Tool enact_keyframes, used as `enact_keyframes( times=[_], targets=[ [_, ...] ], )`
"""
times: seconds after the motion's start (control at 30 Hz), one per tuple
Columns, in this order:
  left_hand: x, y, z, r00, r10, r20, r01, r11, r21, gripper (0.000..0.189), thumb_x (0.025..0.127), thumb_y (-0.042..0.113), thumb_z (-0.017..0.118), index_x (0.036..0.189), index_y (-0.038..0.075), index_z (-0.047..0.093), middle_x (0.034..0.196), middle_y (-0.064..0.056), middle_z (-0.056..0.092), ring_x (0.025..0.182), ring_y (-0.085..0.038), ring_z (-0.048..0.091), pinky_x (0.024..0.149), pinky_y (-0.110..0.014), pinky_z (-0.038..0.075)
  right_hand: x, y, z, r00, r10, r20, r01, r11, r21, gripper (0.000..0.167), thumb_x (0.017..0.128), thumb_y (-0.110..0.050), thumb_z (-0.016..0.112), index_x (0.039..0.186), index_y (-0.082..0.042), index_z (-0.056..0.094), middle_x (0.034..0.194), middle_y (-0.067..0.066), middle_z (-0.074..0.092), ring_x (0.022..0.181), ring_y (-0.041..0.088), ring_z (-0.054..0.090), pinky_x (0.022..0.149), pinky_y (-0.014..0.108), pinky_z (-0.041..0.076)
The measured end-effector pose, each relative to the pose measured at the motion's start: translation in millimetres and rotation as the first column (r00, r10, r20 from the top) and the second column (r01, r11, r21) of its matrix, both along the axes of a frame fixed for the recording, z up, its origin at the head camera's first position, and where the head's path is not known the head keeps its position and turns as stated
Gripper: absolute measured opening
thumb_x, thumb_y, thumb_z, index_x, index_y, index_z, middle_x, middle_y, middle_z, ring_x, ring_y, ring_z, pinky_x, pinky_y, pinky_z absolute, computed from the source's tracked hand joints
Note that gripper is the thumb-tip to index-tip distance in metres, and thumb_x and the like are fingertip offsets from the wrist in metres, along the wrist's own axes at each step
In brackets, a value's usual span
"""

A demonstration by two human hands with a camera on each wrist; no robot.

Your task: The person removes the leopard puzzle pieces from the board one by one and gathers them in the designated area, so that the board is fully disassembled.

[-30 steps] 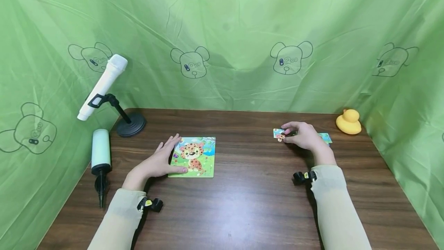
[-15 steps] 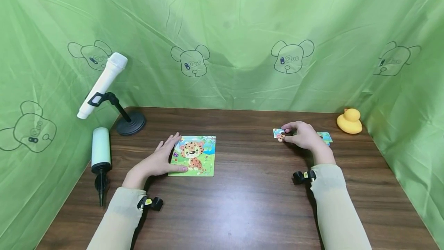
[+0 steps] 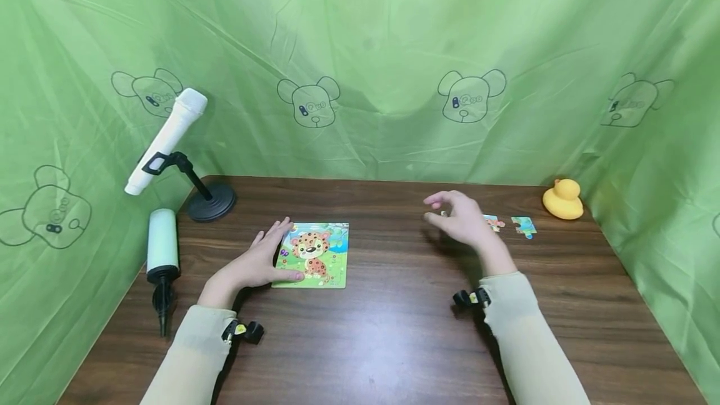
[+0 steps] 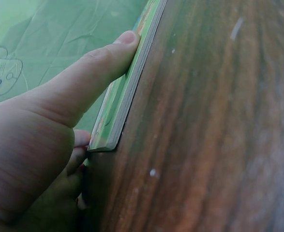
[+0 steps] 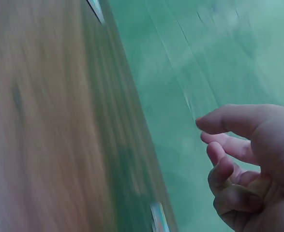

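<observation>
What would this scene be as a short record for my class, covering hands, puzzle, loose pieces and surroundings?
left hand: rests on the left side of the puzzle
puzzle picture: spotted animal on grass
right hand: holds nothing visible
loose pieces: blue-green piece; blue-pink piece, nearer the right hand
surface: brown table
left side: white microphone in black stand; pale-green pump
back right: yellow duck
backdrop: green cloth

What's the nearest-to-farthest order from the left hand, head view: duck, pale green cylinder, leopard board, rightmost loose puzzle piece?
1. Leopard board: touching the left hand, under its thumb.
2. Pale green cylinder: off to the hand's left.
3. Rightmost loose puzzle piece: far right, beyond the right hand.
4. Duck: farthest, back right corner.
</observation>
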State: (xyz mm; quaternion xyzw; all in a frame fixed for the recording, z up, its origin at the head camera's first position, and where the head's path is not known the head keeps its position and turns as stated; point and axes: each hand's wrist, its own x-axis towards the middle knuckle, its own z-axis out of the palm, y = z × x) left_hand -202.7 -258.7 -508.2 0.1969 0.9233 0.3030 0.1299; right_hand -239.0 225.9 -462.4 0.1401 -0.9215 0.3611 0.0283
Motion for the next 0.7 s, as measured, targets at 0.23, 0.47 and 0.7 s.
enact_keyframes(
  times=[0.23,0.47,0.7],
  targets=[
    [2.2,-0.2,1.2,1.0,-0.013,-0.015,0.013,0.999,-0.034,0.13,0.084,0.066,0.088,0.174,0.004,0.019,0.182,-0.02,0.01,0.168,-0.043,0.005,0.131,-0.072,-0.001,29.2,-87.3,3.0,0.986,0.16,0.04,-0.157,0.986,-0.056,0.036,0.095,-0.022,0.084,0.128,-0.009,0.076,0.113,0.008,0.07,0.078,0.013,0.064,0.073,0.033,0.059],
    [6.9,7.5,13.8,0.994,-0.086,-0.065,0.088,0.996,0.021,0.111,0.09,0.054,0.089,0.171,0.004,0.032,0.181,-0.019,0.021,0.167,-0.041,0.016,0.132,-0.071,0.006,48.7,-148.8,-4.3,0.952,0.29,0.101,-0.279,0.954,-0.112,0.032,0.095,-0.015,0.084,0.123,-0.004,0.076,0.107,0.007,0.068,0.071,0.006,0.062,0.07,0.025,0.057],
    [8.7,15.4,16.4,0.984,-0.149,-0.093,0.152,0.988,0.023,0.078,0.096,0.041,0.087,0.163,0.016,0.054,0.169,-0.012,0.048,0.156,-0.048,0.04,0.126,-0.068,0.034,42.1,-182.3,-16.1,0.955,0.252,0.159,-0.235,0.965,-0.116,0.036,0.093,-0.019,0.086,0.124,-0.004,0.077,0.104,0.006,0.07,0.071,0.004,0.06,0.075,0.026,0.056]
  ],
)
